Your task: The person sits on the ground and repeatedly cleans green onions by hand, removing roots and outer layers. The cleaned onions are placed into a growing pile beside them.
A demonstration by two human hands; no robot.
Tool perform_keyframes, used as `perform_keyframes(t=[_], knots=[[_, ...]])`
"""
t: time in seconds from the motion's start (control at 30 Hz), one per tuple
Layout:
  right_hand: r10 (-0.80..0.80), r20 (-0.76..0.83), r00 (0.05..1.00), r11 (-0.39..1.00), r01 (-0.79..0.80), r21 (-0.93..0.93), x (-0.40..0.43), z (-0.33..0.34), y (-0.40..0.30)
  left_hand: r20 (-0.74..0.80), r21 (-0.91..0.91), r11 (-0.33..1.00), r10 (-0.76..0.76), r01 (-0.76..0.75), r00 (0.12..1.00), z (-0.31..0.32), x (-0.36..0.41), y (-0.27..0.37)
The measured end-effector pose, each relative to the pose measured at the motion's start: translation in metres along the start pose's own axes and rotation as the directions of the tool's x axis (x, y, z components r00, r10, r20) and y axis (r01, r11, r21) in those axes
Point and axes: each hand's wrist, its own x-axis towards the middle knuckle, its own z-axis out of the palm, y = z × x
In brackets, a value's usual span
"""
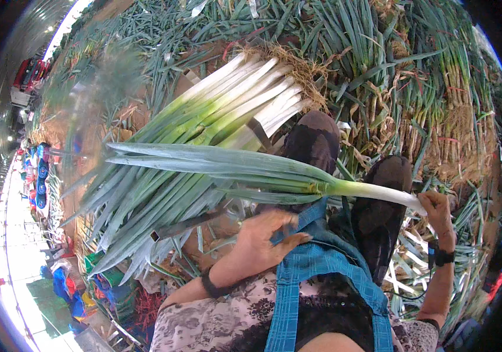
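My right hand point(439, 215) pinches the white root end of a single large green onion point(365, 190). Its long green leaves stretch leftward across my legs and over a pile of large green onions point(216, 116). That pile lies slantwise before me, white stems and brown roots point(306, 72) at upper right, leaves fanning to lower left. My left hand point(266, 242) is below the held onion's leaves, thumb and fingers apart, close to the blue checked apron point(334, 259). Whether its fingertips touch the cloth is unclear. A dark metal bar point(185, 226) shows beneath the pile.
My dark shoes point(314, 136) stand beside the pile's root end. Tied bundles of green onions point(455, 105) stand at right, with loose leaves point(413, 259) below. More cut leaves point(167, 26) cover the ground ahead. Colourful sacks point(68, 286) lie at lower left.
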Motion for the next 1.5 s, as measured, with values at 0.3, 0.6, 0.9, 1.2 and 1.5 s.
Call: perform_keyframes(t=[0.3, 0.6, 0.9, 1.2, 1.5], knots=[[0.055, -0.329, 0.943, 0.904, -0.186, -0.384, -0.014, -0.013, 0.065, 0.196, 0.592, 0.682, 0.394, -0.428, 0.898, 0.015, 0.091, -0.017], [-0.391, -0.436, 0.811, 0.87, 0.171, -0.462, -0.067, -0.012, 0.012, 0.228, 0.679, 0.603, 0.369, -0.418, 0.901, 0.037, 0.096, 0.001], [-0.377, -0.308, 0.874, 0.912, 0.292, -0.289, -0.018, 0.015, 0.012, 0.158, 0.805, 0.449, 0.468, -0.388, 0.87, 0.005, 0.093, 0.02], [-0.805, -0.179, 0.565, 0.593, 0.757, -0.275, 0.2, 0.054, -0.173, -0.213, 0.973, 0.009, 0.433, 0.232, 0.876, -0.142, 0.077, 0.045], [-0.678, 0.131, 0.723, 0.596, 0.646, -0.477, 0.309, 0.227, -0.188, -0.259, 0.861, 0.455, 0.008, 0.227, 0.966, -0.102, 0.061, -0.121]])
